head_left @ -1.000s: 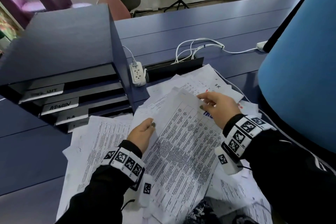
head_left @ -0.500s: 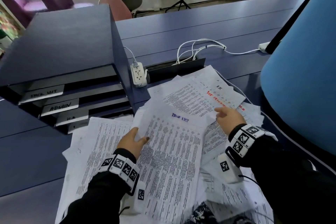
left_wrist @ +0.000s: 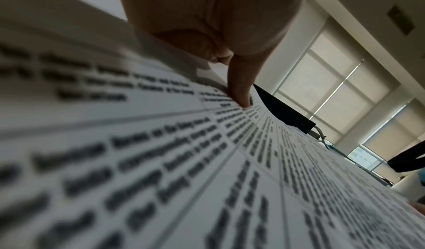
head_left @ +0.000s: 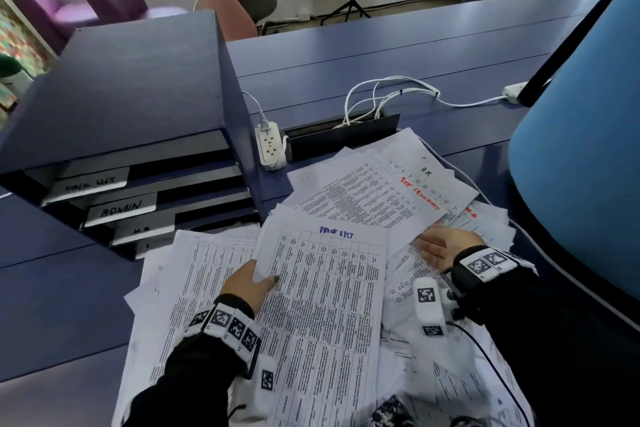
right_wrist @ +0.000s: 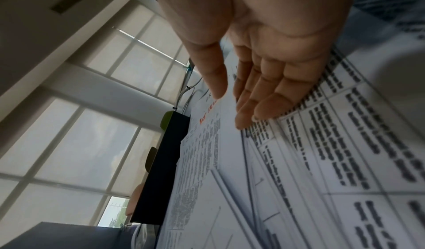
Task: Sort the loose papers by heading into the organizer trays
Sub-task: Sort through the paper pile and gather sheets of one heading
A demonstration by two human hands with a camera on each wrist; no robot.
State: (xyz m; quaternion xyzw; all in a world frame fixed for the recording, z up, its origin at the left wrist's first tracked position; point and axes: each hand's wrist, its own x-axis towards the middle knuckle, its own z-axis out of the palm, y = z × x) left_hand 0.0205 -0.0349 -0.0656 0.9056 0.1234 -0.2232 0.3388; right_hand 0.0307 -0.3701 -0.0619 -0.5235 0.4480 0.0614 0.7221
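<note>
Blue table (head_left: 398,55) carries loose papers (head_left: 363,198); left hand (head_left: 247,282) fingers pinch the limp "Task List" sheet (head_left: 329,305) at its edge. Right hand (head_left: 445,248) fingers lie straight, together, on nearby sheets; the paper looks light and floppy, best supported by both side edges.

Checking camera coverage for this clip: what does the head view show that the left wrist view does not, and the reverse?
Only the head view shows the organizer with its labelled trays, the blue TASK LIST heading, the power strip and the right hand. Only the left wrist view shows the window blinds and the table print close up. Both show the left hand pinching the task list sheet at its edge.
</note>
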